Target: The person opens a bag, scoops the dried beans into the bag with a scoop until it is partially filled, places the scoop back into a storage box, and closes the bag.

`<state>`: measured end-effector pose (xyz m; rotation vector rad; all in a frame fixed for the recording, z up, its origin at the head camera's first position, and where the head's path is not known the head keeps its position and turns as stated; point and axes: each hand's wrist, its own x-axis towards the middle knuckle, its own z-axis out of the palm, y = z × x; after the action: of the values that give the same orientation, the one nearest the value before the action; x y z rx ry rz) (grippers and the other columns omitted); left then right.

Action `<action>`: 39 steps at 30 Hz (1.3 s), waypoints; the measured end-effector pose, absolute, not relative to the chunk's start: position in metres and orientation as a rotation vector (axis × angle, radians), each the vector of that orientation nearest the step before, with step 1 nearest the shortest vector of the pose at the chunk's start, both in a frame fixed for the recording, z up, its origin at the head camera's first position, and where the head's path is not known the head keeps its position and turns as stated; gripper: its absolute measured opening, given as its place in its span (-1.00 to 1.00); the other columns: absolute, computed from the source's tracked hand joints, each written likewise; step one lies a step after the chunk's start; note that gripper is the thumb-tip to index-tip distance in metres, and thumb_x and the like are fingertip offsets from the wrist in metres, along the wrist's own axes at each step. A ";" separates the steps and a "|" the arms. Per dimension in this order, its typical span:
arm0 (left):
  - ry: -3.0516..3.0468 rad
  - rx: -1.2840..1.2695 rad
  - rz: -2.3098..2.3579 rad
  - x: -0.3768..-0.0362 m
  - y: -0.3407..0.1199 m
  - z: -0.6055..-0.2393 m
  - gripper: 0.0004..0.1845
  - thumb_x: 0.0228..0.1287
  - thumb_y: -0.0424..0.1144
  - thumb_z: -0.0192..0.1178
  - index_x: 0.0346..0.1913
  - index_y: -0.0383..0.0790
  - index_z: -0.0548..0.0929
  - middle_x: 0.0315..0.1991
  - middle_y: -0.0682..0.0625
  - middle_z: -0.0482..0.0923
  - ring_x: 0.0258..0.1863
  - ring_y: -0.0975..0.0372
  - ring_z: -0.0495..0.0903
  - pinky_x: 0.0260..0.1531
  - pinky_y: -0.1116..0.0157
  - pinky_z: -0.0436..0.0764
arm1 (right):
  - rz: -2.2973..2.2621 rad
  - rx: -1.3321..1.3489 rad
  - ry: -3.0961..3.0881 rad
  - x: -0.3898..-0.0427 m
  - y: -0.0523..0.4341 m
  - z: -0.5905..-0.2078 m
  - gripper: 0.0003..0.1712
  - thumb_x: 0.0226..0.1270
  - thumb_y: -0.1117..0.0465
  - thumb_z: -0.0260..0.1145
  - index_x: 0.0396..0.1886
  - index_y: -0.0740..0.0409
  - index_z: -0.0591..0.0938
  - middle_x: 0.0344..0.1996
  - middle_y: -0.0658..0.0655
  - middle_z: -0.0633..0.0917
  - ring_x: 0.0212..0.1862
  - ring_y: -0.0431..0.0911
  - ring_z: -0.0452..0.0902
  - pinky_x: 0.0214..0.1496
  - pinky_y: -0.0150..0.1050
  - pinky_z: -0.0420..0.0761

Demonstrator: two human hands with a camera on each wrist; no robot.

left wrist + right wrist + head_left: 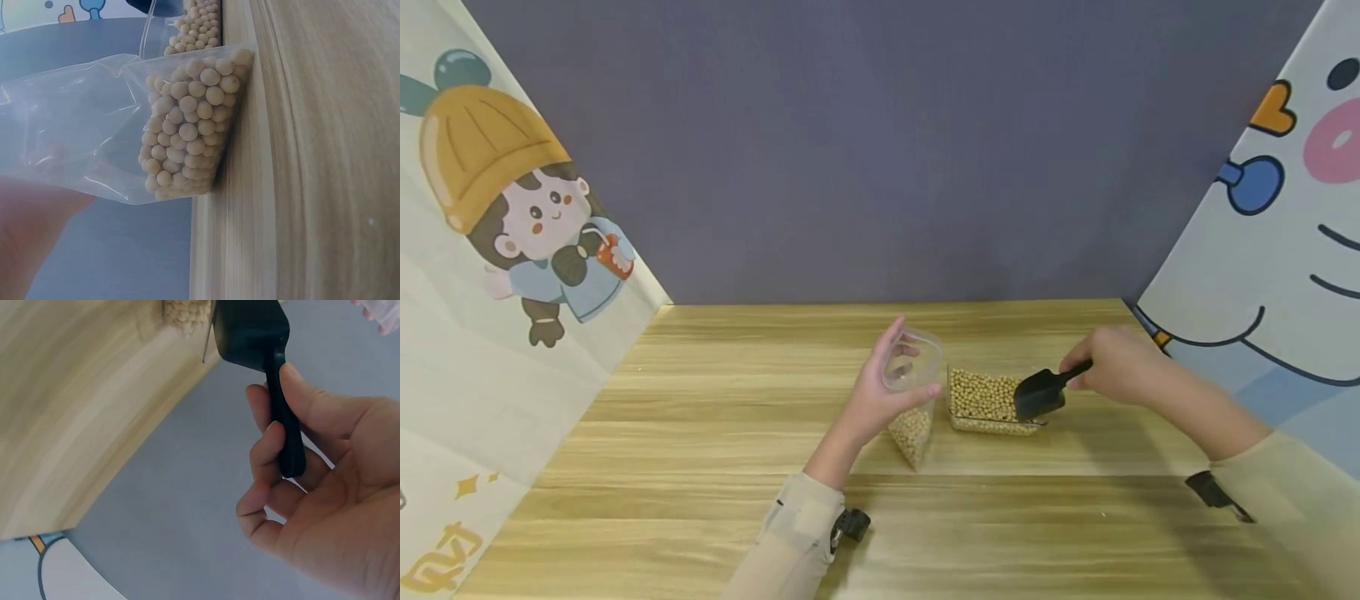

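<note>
My left hand (874,398) holds a clear plastic bag (913,437) upright around its upper part, thumb and fingers spread about the round open mouth. Soybeans (190,119) fill the bottom of the bag, which stands at the tabletop in the left wrist view. To its right is a clear rectangular container (996,427) with more soybeans (981,393) inside. My right hand (1116,364) grips the handle of a black scoop (1039,395), thumb on one side and curled fingers on the other in the right wrist view. The scoop's blade overlaps the container's right end.
Everything stands on a wood-grain table (715,417). A dark grey panel (880,150) rises behind its back edge. Printed cartoon sheets flank it, the left sheet (460,333) and the right sheet (1247,275) close to my right arm.
</note>
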<state>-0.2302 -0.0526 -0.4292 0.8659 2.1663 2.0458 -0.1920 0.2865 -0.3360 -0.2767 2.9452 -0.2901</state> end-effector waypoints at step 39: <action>2.152 0.856 2.057 -0.228 -0.052 -0.428 0.20 0.14 -0.23 0.55 0.74 -0.13 0.00 0.51 -0.20 0.32 0.49 -0.17 0.34 0.58 -0.23 0.38 | -1.038 -0.111 2.848 -0.184 0.271 -0.434 -0.55 0.38 -0.06 0.51 0.16 0.04 0.81 0.27 0.38 0.71 0.38 0.37 0.56 0.01 -0.13 0.63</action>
<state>-0.2284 -0.0516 -0.4283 0.8560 2.1524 2.0566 -0.1839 0.2708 -0.4337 -0.1107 2.8483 -1.0381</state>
